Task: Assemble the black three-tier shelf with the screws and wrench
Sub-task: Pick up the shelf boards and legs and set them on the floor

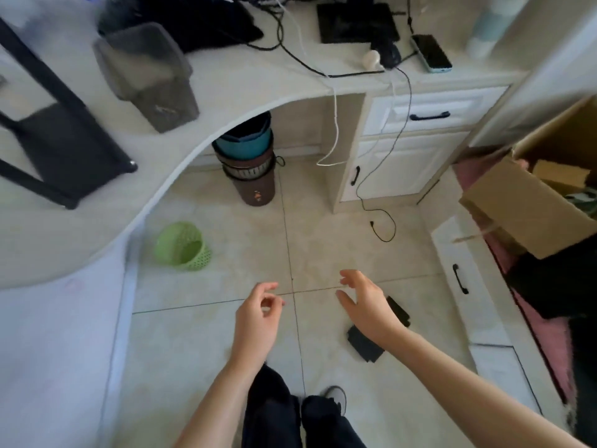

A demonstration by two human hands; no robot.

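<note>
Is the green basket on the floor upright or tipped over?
Tipped over. The green basket lies on its side on the floor tiles, its open mouth facing sideways toward the camera rather than up.

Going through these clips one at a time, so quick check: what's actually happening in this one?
A person stands on a tiled floor with both hands out in front, holding nothing: the left hand has loosely curled fingers, the right hand is spread open. The black shelf lies on the curved counter at left, untouched. Small black pieces lie on the floor under the right forearm. No screws or wrench can be made out.
</note>
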